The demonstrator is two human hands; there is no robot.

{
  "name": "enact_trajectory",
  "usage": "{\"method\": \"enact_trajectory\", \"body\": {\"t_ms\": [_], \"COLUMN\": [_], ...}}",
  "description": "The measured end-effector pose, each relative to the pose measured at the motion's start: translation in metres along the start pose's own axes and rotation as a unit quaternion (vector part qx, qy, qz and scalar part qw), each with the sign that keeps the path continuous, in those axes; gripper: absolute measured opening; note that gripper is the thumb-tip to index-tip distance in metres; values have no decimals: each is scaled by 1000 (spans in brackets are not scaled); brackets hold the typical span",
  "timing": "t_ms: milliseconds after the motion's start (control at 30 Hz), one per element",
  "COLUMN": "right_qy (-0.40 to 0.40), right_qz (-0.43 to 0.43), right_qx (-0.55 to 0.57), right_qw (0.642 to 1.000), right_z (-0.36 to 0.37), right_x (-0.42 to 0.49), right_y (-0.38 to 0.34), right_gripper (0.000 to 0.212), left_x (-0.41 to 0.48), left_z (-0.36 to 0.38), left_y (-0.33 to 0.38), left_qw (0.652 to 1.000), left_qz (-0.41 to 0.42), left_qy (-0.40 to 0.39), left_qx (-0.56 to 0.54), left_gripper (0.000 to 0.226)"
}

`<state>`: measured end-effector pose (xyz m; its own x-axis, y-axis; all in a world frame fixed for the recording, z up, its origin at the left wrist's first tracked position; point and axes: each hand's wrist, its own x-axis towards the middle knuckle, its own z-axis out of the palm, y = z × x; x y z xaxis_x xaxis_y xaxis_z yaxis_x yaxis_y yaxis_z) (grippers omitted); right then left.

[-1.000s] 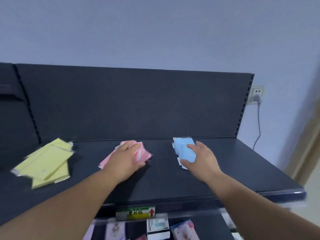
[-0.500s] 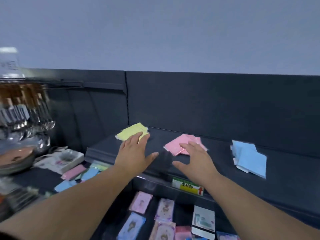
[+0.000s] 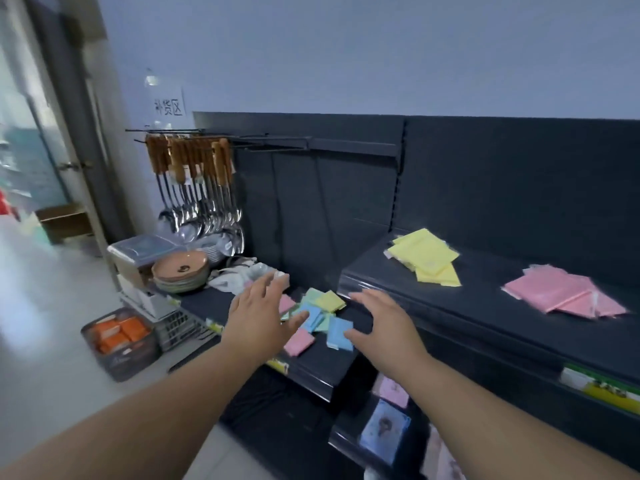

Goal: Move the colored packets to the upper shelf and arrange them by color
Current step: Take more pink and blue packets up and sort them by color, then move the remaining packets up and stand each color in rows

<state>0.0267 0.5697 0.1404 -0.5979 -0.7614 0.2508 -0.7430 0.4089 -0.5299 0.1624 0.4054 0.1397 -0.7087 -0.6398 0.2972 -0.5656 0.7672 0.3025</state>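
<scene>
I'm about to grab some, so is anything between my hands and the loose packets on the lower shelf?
Nothing visible. The left hand and right hand hover open over the mixed packets, with only air between.

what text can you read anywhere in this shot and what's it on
"补货区": on the white paper sign stuck to the wall.
Green and yellow label on the front edge of the upper shelf: printed, but too blurred to read.
Small yellow tags on the front edge of the lower shelf: too small and blurred to read.
Nothing else is legible.
</scene>
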Motion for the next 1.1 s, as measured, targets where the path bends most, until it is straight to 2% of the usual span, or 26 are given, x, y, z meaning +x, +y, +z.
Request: {"method": "enact_trajectory", "body": {"t_ms": [200, 433, 600, 867, 1100], "right_qy": [-33, -56, -70, -99, -110], "right_qz": [42, 112, 143, 169, 188], "right_qx": [10, 0, -9, -6, -53], "right_qw": [999, 992, 987, 981, 975], "right_z": [81, 142, 168, 204, 229], "right_x": [27, 63, 97, 177, 229], "right_y": [-51, -59, -37, 17, 51], "right_gripper": [58, 59, 60, 72, 73], "left_x": [-2, 14, 50, 140, 204], "left_z": [-14, 6, 35, 84, 133], "left_y": [-115, -183, -199, -201, -202], "left_qw": [999, 997, 994, 991, 983], "left_qz": [-24, -46, -50, -43, -42], "left_qy": [-28, -67, -96, -125, -174], "left_qx": [29, 19, 14, 34, 36], "left_gripper": [78, 73, 73, 76, 77]}}
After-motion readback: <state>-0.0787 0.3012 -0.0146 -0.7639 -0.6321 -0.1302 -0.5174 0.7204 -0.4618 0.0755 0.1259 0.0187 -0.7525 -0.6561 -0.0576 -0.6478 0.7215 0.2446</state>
